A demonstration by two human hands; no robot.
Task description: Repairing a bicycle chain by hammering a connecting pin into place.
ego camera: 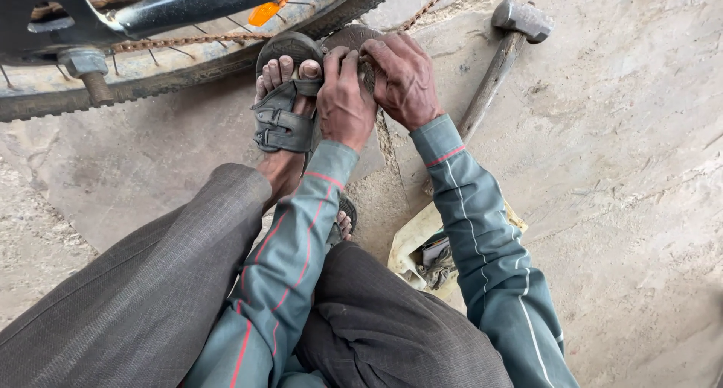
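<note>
Nearest, at 5 o'clock, a cloth bag [422, 241] lies on the ground. At the centre, the left hand [345, 102] and the right hand [405, 79] both grasp a round metal sprocket [354, 38], just beside the sandalled foot [285, 109]. Farther, at 1 o'clock lies a hammer [503, 49], and at 11 o'clock are the bicycle wheel [173, 68] and its rusty chain [188, 42].

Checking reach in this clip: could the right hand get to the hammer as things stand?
Probably yes. The hammer lies on bare ground just beside the right hand, nothing between them, though that hand now presses a round metal part.

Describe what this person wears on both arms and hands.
Both arms wear long teal-grey sleeves with thin stripes running lengthwise: the left sleeve has red ones, the right sleeve white ones, plus a red band near the cuff. The left hand and right hand are bare.
</note>
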